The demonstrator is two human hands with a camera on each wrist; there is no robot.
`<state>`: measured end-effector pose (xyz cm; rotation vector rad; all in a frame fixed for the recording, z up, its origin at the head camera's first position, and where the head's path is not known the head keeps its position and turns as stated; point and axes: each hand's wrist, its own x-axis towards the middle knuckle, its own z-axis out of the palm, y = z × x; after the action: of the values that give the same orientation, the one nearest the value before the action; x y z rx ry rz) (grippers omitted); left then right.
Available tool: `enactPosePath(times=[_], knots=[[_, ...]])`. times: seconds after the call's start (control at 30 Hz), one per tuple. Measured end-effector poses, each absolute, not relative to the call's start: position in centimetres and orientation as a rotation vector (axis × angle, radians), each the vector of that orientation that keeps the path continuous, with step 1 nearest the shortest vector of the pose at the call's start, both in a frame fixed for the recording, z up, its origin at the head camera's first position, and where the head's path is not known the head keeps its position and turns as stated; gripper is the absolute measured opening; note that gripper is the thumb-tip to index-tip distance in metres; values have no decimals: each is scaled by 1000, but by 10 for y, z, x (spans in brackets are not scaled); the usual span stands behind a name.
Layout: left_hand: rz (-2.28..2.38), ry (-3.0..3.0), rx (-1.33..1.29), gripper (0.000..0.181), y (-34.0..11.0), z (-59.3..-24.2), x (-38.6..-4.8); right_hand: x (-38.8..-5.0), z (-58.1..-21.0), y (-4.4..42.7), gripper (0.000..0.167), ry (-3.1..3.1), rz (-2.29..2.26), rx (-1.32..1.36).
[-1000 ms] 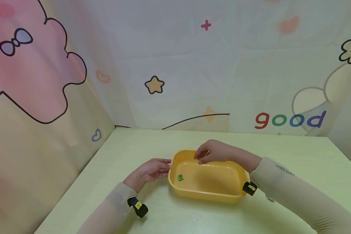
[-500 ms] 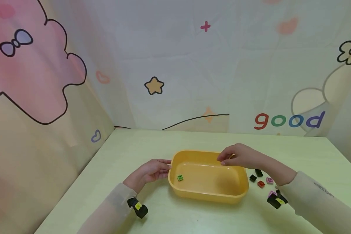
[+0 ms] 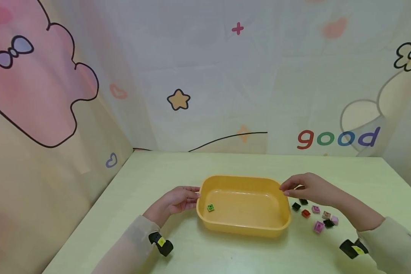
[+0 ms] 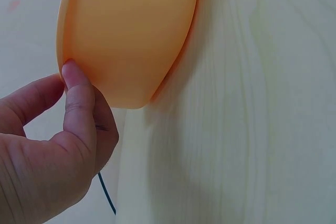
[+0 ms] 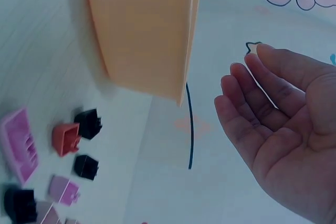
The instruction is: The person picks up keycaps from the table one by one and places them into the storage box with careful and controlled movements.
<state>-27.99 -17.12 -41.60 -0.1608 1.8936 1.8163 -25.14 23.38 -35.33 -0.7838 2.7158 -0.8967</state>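
A yellow plastic tub [image 3: 246,230] stands on the table with one small green toy brick [image 3: 210,207] lying inside at its left end. My left hand [image 3: 179,198] is at the tub's left end, and in the left wrist view its thumb and finger pinch the rim. The right hand [image 3: 309,186] hovers by the tub's right rim. Its fingers bend loosely and hold nothing, as the right wrist view shows. Below and beside that hand lie several small toy bricks: a red brick [image 3: 306,213], a black brick [image 3: 296,206], a pink brick [image 3: 319,227] and others.
The pale wooden table [image 3: 171,167] runs back to a printed cloth backdrop [image 3: 209,76]. Another printed cloth [image 3: 99,125] hangs along the left side. A dark cord [image 4: 106,195] shows beneath the left hand in the left wrist view.
My right hand has moved right, from above the tub's inside to its right rim, uncovering the bricks on the table. The left hand, tub and green brick have stayed put.
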Motion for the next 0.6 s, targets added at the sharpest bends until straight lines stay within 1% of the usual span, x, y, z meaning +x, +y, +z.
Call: enactPosePath(times=[0.37, 0.6], knots=[[1823, 1905, -159, 45, -175, -417, -279, -244, -371, 279, 28, 2763, -967, -657], [1831, 1882, -140, 45, -171, -418, -281, -239, -377, 309, 29, 2863, -887, -535]])
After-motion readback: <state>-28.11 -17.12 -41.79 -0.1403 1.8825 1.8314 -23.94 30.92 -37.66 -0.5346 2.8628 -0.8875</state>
